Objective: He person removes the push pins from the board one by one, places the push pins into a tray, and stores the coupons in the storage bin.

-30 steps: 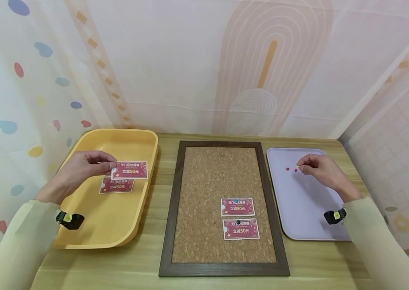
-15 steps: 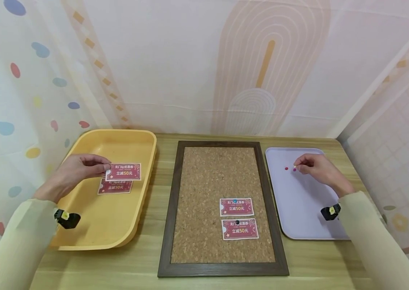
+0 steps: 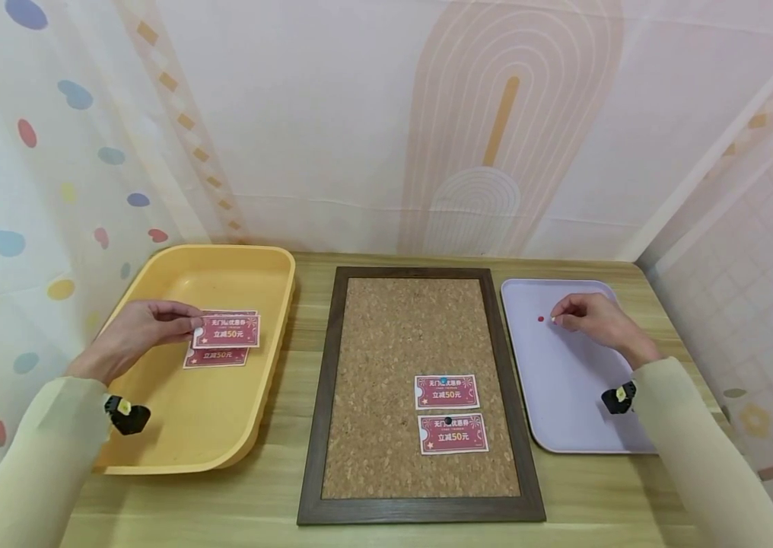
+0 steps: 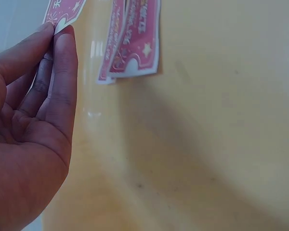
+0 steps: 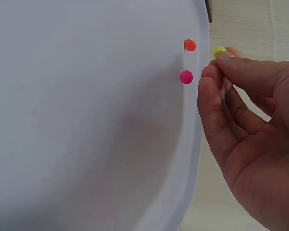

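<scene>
Between thumb and fingers, my left hand (image 3: 143,331) pinches the left end of a red-and-white coupon (image 3: 227,332), held over the yellow tray (image 3: 270,380). Two more coupons lie overlapping in that tray; the left wrist view shows the upper coupon (image 4: 142,43) on them. My right hand (image 3: 595,320) is above the lavender tray (image 3: 578,396) and pinches a small yellow push pin (image 5: 219,50) by its round head. Near the fingertips, an orange-red pin (image 5: 190,45) and a pink pin (image 5: 186,77) lie in the tray.
Between the trays lies a cork board (image 3: 386,365) with a dark wooden frame (image 3: 421,510). Two coupons are pinned on its right side, one with a blue pin (image 3: 443,380), one with a black pin (image 3: 448,420). Patterned curtains (image 3: 332,129) hang behind the wooden table (image 3: 256,510).
My left hand has drifted left and down with the coupon, and another coupon's edge now shows above it. The right hand shifted slightly left, and its fingers cover the pink pin in the head view.
</scene>
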`<state>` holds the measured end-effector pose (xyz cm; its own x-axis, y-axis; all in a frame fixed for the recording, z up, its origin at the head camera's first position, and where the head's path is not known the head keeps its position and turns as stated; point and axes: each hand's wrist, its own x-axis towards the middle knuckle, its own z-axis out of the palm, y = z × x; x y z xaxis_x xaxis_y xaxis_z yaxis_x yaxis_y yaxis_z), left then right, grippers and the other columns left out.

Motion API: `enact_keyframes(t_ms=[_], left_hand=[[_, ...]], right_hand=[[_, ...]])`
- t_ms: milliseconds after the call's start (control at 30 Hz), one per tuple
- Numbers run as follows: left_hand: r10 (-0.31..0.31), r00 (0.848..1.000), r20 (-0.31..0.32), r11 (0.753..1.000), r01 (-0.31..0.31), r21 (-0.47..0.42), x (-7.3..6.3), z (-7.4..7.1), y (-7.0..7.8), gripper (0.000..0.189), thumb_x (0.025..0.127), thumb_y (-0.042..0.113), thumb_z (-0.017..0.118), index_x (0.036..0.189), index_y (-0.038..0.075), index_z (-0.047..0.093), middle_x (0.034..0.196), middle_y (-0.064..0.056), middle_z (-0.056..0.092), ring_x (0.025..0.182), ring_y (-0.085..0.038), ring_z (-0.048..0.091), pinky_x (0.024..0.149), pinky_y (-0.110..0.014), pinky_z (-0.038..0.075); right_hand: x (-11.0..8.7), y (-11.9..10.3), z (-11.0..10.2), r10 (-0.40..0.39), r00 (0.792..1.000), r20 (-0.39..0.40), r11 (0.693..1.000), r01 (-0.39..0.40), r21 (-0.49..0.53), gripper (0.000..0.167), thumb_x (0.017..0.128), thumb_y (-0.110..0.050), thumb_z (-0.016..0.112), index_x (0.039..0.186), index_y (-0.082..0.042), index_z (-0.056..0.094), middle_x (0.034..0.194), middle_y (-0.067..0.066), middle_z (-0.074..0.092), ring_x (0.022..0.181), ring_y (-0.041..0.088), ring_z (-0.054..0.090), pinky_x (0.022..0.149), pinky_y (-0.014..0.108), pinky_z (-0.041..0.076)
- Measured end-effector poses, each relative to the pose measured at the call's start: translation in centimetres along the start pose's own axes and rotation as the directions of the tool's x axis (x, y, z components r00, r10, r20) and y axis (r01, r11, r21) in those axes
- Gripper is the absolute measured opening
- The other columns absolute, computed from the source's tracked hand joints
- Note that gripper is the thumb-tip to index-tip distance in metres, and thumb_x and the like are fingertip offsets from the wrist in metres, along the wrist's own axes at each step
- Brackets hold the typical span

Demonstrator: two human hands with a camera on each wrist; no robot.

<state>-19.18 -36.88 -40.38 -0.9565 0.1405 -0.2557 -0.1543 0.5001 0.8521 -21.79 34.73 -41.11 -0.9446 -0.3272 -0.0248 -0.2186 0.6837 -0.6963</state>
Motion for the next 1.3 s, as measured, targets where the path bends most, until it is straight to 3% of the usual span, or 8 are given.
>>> enact_keyframes(t_ms=[300,800,1067,1200,1300], left_hand=[[-0.026,1.000,-0.005,0.999,0.026,-0.019,0.4,-0.1,-1.3,0.038,0.104,0.011,0.064,0.132,-0.015,0.059,0.101,0.010,0.073,0.091,-0.005,0.071,0.084,-0.027,0.058],[-0.026,1.000,-0.009,0.999,0.026,0.036,0.4,-0.2,-2.4,0.044,0.103,0.014,0.067,0.131,-0.018,0.059,0.108,0.002,0.074,0.089,-0.003,0.068,0.081,-0.023,0.058],[-0.015,0.999,-0.029,0.987,0.019,0.162,0.2,-0.5,-2.7,0.044,0.102,0.021,0.068,0.130,-0.012,0.064,0.121,-0.017,0.072,0.091,0.001,0.064,0.080,-0.017,0.054],[-0.017,0.999,-0.032,0.977,0.024,0.210,-0.1,-0.7,-2.5,0.044,0.103,0.024,0.068,0.132,-0.009,0.065,0.124,-0.015,0.071,0.093,0.001,0.062,0.080,-0.015,0.051],[-0.024,0.998,-0.053,0.972,0.035,0.230,-0.4,-0.8,-2.1,0.048,0.102,0.031,0.068,0.133,-0.005,0.065,0.120,-0.007,0.073,0.093,-0.004,0.063,0.079,-0.017,0.052]], right_hand=[[0.2,0.6,0.3,0.031,0.999,0.016,0.998,-0.030,-0.054,0.007,0.096,0.002,0.069,0.100,0.006,0.072,0.094,0.013,0.071,0.082,0.013,0.056,0.070,0.020,0.046],[0.2,1.0,0.8,0.056,0.998,0.025,0.997,-0.054,-0.058,0.006,0.094,0.002,0.070,0.098,0.004,0.073,0.091,0.008,0.070,0.083,0.015,0.053,0.068,0.021,0.044],[0.1,0.8,0.8,0.071,0.997,0.021,0.995,-0.069,-0.074,0.009,0.095,0.001,0.070,0.100,0.004,0.076,0.095,0.011,0.073,0.083,0.012,0.054,0.069,0.021,0.045],[-0.1,0.3,0.6,0.052,0.998,0.024,0.995,-0.050,-0.087,0.010,0.095,0.000,0.070,0.103,0.003,0.075,0.098,0.012,0.074,0.086,0.014,0.056,0.070,0.021,0.046],[-0.3,-0.1,0.5,0.031,0.999,0.020,0.996,-0.030,-0.086,0.012,0.096,0.002,0.068,0.106,0.004,0.074,0.099,0.014,0.073,0.086,0.016,0.058,0.070,0.022,0.047]])
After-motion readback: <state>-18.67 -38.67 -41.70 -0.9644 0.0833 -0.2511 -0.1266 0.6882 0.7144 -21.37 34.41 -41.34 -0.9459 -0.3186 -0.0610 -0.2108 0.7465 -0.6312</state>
